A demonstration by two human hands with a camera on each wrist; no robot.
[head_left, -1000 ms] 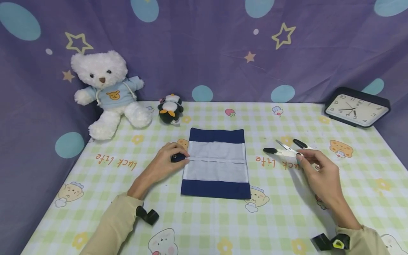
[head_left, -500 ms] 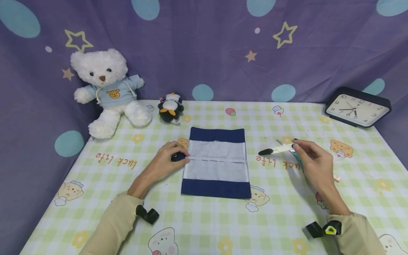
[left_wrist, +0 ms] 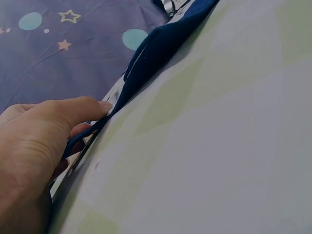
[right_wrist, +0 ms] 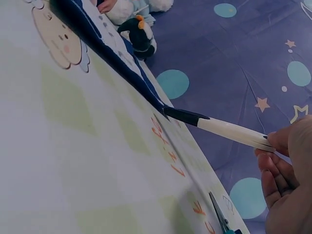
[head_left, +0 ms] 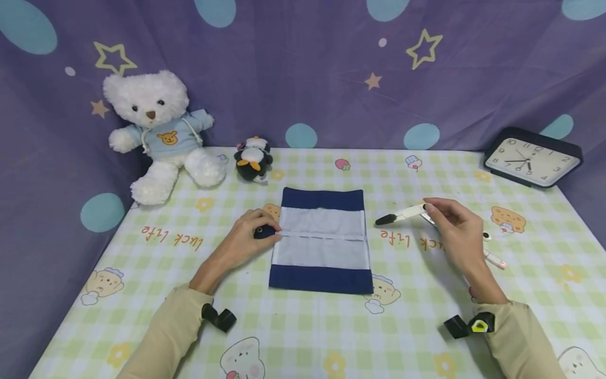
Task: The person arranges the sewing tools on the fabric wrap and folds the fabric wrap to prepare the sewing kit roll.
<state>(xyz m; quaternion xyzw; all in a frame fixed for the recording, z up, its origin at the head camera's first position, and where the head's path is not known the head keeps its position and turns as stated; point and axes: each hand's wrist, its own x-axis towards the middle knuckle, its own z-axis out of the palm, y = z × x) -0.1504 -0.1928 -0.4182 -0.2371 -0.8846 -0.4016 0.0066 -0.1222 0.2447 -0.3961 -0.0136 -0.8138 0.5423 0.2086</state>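
Observation:
A flat cloth pouch (head_left: 322, 252), pale in the middle with navy bands at top and bottom, lies on the tablecloth. My left hand (head_left: 246, 239) pinches its left edge beside a small navy tab (head_left: 264, 232); in the left wrist view, thumb and fingers grip the navy fabric (left_wrist: 156, 53). To the right of the pouch, my right hand (head_left: 456, 231) holds a white pen (right_wrist: 229, 131) by one end, its black end pointing left toward the pouch. Scissors (right_wrist: 220, 213) with teal handles lie below that hand, largely hidden by it in the head view.
A pinkish-white stick-like thing (head_left: 495, 259) shows beyond the right wrist. At the back stand a white teddy bear (head_left: 165, 137), a penguin plush (head_left: 253, 160) and a black clock (head_left: 532, 158). A purple curtain (head_left: 331, 79) hangs behind the checked tablecloth (head_left: 303, 326).
My right hand has lifted the white pen away from the scissors and moved left and slightly farther back toward the pouch. The left hand and the pouch have stayed in place.

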